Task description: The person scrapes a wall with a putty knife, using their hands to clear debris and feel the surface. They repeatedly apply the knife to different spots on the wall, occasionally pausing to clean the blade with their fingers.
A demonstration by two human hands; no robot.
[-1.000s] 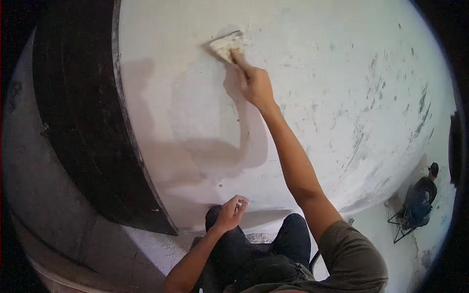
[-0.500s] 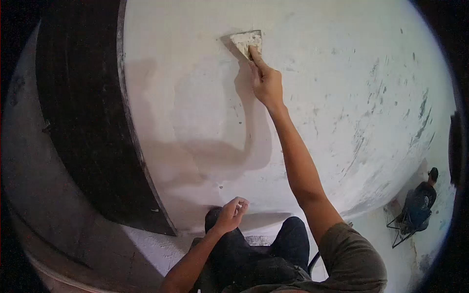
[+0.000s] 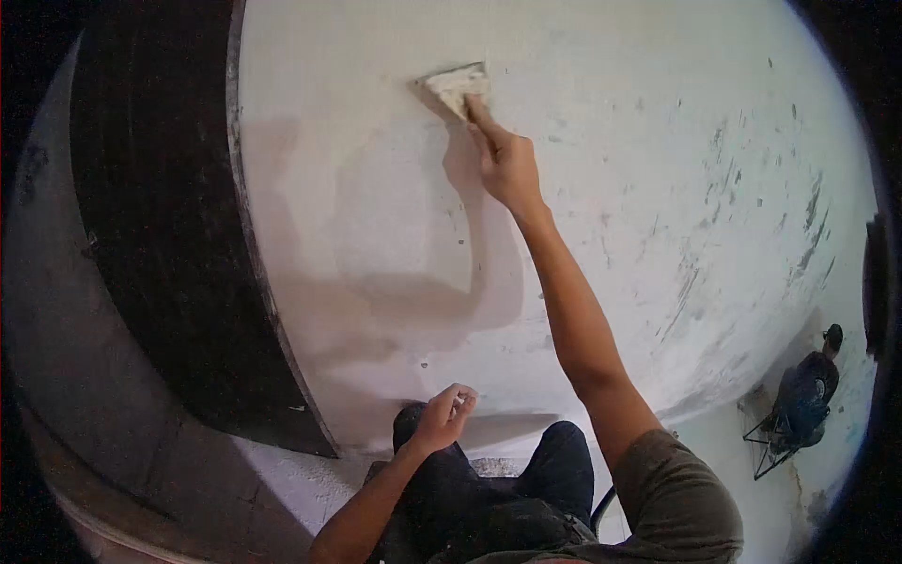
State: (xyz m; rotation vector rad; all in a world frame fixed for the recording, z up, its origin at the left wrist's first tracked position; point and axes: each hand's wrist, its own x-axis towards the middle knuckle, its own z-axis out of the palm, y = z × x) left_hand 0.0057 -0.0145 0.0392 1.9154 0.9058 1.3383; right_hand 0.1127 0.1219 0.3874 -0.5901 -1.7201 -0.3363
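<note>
The right hand (image 3: 507,167) reaches far up, its fingers (image 3: 481,120) grasping a putty knife (image 3: 458,83) pressed flat on the white wall (image 3: 658,113) to spread filler, while the left hand (image 3: 442,414) waits half clenched near the knees, and whether it holds anything I cannot tell.

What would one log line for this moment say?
right hand: holds scraper on white wall | left hand: curled by knee | far right: another person seated
</note>
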